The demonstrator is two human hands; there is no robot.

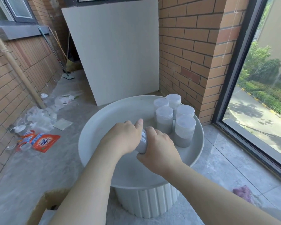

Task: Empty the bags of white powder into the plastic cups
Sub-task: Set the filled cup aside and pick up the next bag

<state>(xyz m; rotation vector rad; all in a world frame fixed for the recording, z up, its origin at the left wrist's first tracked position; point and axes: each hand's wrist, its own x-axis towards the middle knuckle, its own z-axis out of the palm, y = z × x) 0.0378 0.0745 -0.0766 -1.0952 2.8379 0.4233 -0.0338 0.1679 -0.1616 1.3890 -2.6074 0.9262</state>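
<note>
Here, left hand (124, 138) and right hand (160, 144), each grip tight round 1 plastic cup (143, 144), beside 5 lidded cups (184, 131).

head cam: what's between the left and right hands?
A plastic cup, gripped by the left hand and the right hand, over the round white table. The head view shows it, mostly covered by the hands.
</note>
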